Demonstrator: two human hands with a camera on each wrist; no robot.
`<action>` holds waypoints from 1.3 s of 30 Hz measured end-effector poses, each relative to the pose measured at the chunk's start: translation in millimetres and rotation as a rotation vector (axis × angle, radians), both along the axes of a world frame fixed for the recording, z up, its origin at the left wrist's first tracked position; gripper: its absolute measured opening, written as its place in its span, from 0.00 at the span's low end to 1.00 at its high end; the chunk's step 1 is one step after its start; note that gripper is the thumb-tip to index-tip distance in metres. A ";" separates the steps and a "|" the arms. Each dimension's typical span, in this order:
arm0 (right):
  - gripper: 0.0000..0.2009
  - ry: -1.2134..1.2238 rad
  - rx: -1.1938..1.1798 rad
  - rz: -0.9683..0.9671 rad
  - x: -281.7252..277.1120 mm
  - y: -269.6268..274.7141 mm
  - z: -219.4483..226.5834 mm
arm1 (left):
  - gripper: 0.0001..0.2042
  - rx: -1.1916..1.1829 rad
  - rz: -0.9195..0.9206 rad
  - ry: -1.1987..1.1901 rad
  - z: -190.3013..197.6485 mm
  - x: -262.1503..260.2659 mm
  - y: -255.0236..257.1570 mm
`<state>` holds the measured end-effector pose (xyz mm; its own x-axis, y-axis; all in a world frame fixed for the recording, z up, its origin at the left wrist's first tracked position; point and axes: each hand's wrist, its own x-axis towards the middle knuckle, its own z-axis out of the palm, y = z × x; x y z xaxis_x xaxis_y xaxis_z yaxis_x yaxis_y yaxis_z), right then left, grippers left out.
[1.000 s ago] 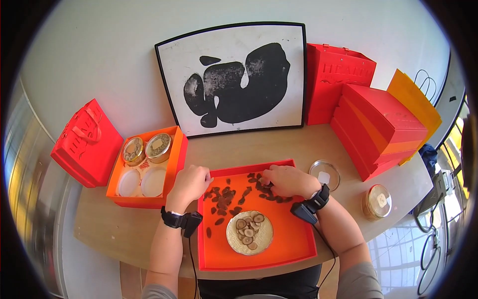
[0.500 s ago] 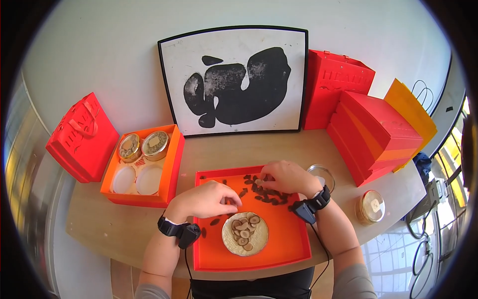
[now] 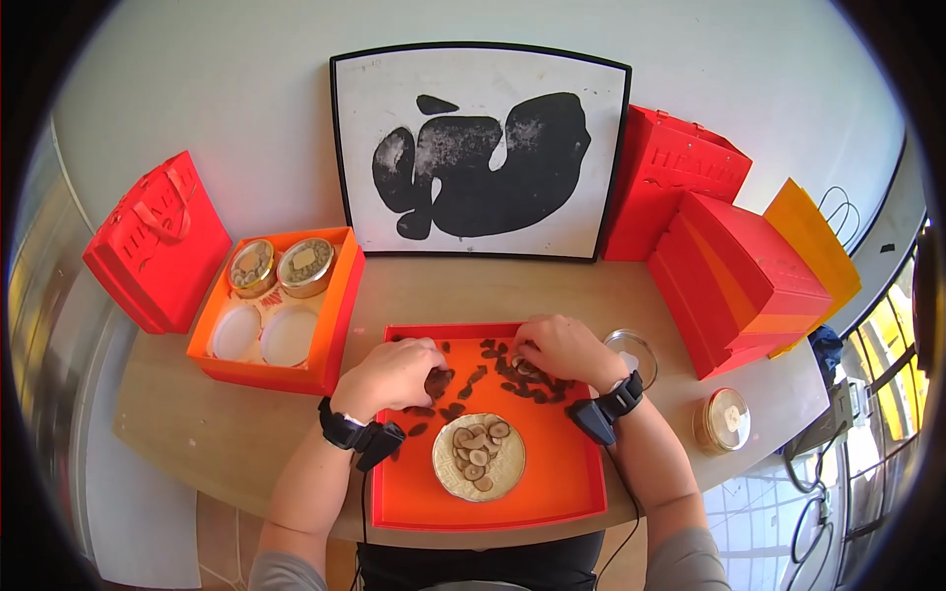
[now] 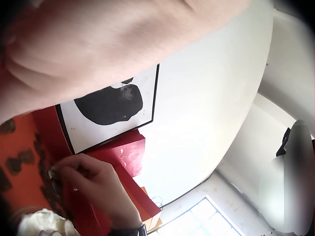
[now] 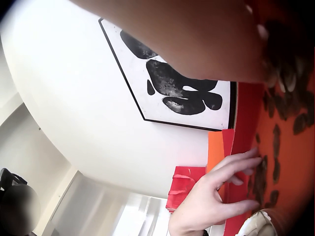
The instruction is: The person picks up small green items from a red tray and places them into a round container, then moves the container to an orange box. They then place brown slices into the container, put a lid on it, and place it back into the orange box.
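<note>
Flat dark brown pieces point(image 3: 475, 378) lie scattered over the far half of an orange tray point(image 3: 552, 497) with red walls. My left hand point(image 3: 392, 376) is over the left group, thumb and fingers spread apart around some pieces, as the right wrist view shows. At the right group, my right hand point(image 3: 564, 347) pinches a pale slice point(image 4: 52, 172) between thumb and fingertips; more pale slices point(image 5: 289, 81) show under those fingers among the dark ones. Nearer my body stands a small cream dish point(image 3: 451, 483) bearing several round, pale slices with brown rims point(image 3: 479, 457).
Left of the tray, an orange box point(image 3: 340, 325) holds two filled jars point(image 3: 305, 264) and two round white recesses. A clear lid point(image 3: 631, 357) and another jar point(image 3: 722, 422) lie to the right. Behind are a framed picture point(image 3: 478, 158), red bags point(image 3: 163, 241) and red boxes point(image 3: 739, 281).
My left hand has moved from the tray's far left wall in toward the dish, then back over the left dark pieces. The right hand stays at the right group, pale slices now showing beneath its fingers.
</note>
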<state>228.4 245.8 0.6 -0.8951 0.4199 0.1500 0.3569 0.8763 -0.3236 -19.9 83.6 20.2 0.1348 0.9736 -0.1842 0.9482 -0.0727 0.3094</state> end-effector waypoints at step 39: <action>0.05 -0.112 -0.043 -0.099 8.9 -2.5 18.1 | 0.16 -0.041 0.082 -0.078 4.9 -4.8 3.3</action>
<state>237.3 243.3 18.7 -0.8592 0.5107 0.0320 0.4766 0.8214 -0.3133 -24.7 87.0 25.0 0.0707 0.9737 -0.2164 0.9233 0.0182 0.3836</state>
